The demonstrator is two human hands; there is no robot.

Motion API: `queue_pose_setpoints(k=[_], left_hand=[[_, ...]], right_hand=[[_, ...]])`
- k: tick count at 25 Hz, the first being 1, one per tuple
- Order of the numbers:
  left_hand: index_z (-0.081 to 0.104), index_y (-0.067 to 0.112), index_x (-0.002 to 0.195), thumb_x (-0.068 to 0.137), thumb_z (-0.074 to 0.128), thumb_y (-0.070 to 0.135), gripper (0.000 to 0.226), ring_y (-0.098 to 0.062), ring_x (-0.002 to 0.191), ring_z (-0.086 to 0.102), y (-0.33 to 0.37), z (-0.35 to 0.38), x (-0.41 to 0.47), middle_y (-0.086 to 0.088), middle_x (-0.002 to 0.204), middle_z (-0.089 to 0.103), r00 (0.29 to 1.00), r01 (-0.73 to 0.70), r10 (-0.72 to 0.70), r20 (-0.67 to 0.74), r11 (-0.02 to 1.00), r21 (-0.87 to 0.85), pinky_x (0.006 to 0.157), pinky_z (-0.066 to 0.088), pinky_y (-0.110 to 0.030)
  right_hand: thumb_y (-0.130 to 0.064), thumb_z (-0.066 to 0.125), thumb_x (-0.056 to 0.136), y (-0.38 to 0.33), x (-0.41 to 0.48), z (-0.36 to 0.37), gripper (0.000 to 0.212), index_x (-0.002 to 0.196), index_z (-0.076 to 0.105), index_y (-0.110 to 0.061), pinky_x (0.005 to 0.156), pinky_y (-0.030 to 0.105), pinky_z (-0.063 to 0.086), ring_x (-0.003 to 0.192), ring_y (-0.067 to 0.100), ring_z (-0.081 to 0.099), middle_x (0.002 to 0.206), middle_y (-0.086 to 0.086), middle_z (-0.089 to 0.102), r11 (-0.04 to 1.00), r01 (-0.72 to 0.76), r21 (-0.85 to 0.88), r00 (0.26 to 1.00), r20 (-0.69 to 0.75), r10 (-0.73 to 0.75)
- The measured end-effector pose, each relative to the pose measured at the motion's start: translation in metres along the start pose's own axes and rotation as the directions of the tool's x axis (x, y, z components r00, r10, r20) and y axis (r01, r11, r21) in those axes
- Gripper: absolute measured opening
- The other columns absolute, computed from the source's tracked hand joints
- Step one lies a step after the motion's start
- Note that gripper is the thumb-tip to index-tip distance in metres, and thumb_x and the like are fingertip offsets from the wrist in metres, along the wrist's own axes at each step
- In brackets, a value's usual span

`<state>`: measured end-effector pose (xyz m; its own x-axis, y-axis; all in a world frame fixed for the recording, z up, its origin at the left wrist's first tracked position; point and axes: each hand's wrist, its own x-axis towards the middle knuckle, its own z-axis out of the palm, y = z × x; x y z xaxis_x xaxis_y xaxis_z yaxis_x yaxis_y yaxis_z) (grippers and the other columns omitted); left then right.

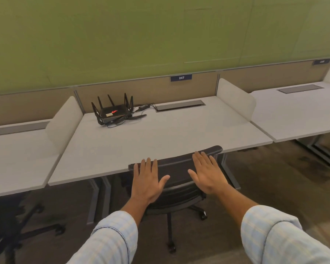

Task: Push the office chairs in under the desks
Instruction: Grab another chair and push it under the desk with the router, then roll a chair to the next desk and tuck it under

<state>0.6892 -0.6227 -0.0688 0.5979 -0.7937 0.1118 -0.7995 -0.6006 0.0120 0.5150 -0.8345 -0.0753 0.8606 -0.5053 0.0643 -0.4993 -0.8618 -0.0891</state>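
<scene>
Checked pale-blue sleeves (112,239) are reaching in from the bottom of the frame. Both hands are lying flat, fingers apart and gripping nothing: the left hand (147,181) and right hand (208,174) are pressing on the black office chair (179,189) backrest at lower centre, its top touching the grey worktop (160,134) edge. Farther back, left of centre, a black router (113,112) is sitting.

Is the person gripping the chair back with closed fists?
No. Both the left hand and the right hand are open and flat, fingers spread, against the back of the chair at the desk.
</scene>
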Motion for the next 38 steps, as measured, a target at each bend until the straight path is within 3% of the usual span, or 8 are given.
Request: queue_pose_setpoints(k=[6,14,18,27,38], left_hand=[[0.011,0.010,0.173,0.097,-0.003,0.083,0.106,-0.034,0.169,0.003,0.016,0.006,-0.066,-0.017,0.182,0.011,0.993,-0.117,0.117,-0.026,0.993,-0.033,0.137,0.005,-0.056],[0.019,0.008,0.172,0.099,0.000,0.083,0.106,-0.034,0.169,0.007,0.067,0.027,-0.147,-0.017,0.181,0.017,0.959,-0.280,0.282,0.024,0.957,-0.078,0.136,0.006,-0.056],[0.019,0.010,0.172,0.098,0.000,0.083,0.106,-0.032,0.169,0.006,0.113,0.033,-0.166,-0.015,0.181,0.017,0.931,-0.357,0.363,0.033,0.927,-0.118,0.137,0.005,-0.055],[0.025,0.007,0.171,0.099,0.000,0.082,0.107,-0.033,0.169,0.010,0.245,0.017,-0.225,-0.017,0.180,0.022,0.836,-0.541,0.549,0.018,0.829,-0.141,0.136,0.006,-0.056],[0.025,0.005,0.170,0.099,0.005,0.079,0.105,-0.034,0.168,0.012,0.414,-0.038,-0.370,-0.019,0.179,0.024,0.776,-0.629,0.622,-0.103,0.753,-0.194,0.136,0.008,-0.056]], right_hand=[[-0.063,0.013,0.112,-0.012,-0.103,0.013,0.081,0.173,-0.004,-0.014,0.131,0.042,-0.013,0.167,0.024,-0.009,0.183,0.007,-0.006,0.996,-0.093,0.014,0.995,-0.033,0.093],[-0.060,0.025,0.114,-0.016,-0.242,0.021,0.081,0.173,0.004,-0.009,0.134,0.046,-0.005,0.168,0.028,0.000,0.183,0.012,0.002,0.963,-0.269,0.006,0.962,-0.037,0.269],[-0.058,0.031,0.114,-0.002,-0.300,0.015,0.080,0.173,0.011,-0.007,0.134,0.048,-0.001,0.168,0.030,0.005,0.182,0.014,0.009,0.928,-0.372,-0.010,0.927,-0.055,0.371],[-0.058,0.026,0.115,0.053,-0.446,-0.024,0.080,0.173,0.005,-0.008,0.133,0.045,-0.008,0.168,0.028,-0.002,0.183,0.012,0.003,0.829,-0.559,-0.007,0.825,-0.107,0.555],[-0.056,0.025,0.114,0.108,-0.662,-0.096,0.080,0.173,0.005,-0.006,0.136,0.051,-0.001,0.168,0.030,0.002,0.182,0.015,0.004,0.769,-0.636,-0.067,0.767,-0.165,0.620]])
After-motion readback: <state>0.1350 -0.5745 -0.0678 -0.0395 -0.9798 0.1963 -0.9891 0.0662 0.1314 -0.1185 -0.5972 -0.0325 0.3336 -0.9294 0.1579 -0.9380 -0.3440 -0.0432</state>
